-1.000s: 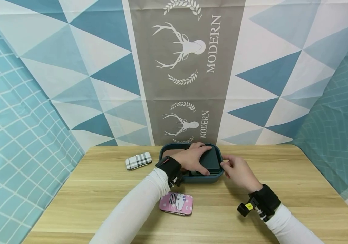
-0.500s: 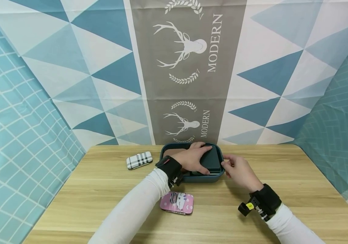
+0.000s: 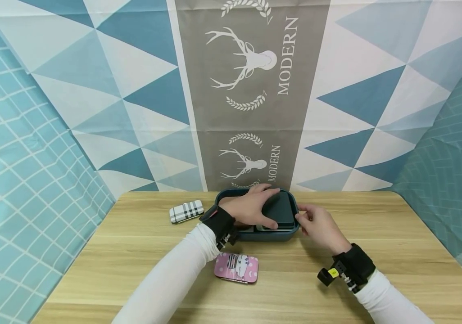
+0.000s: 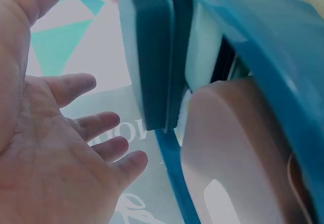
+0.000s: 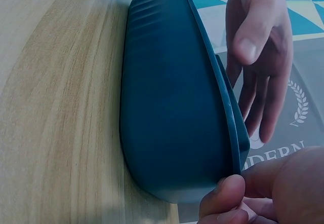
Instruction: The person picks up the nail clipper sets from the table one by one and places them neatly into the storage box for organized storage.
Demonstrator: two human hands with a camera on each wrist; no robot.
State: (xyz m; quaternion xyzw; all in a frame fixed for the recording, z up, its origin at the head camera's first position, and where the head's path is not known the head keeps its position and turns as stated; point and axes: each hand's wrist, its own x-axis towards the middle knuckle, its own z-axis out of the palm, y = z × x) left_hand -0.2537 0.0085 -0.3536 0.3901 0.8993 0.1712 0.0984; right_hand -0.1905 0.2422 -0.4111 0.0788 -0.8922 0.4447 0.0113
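Observation:
A dark blue-green oblong basket (image 3: 271, 236) stands at the table's back edge. Inside, toward its right end, lies a flat dark green box (image 3: 281, 208); a smooth pinkish-brown case (image 4: 228, 133) fills the other end. My left hand (image 3: 251, 209) hovers over the basket with fingers spread. In the left wrist view its fingertips are apart from the green box, and the palm holds nothing. At the right end, the thumb and finger of my right hand (image 3: 322, 227) pinch the basket's rim, seen closely in the right wrist view.
A black-and-white plaid case (image 3: 187, 211) lies left of the basket. In front of it, close by the left forearm, is a pink case (image 3: 237, 267) with a cartoon cat. Behind the table hangs a patterned cloth (image 3: 247, 108) with deer heads.
The left hand has risen slightly and shifted a little to the left off the green box. The right hand keeps its pinch on the basket rim.

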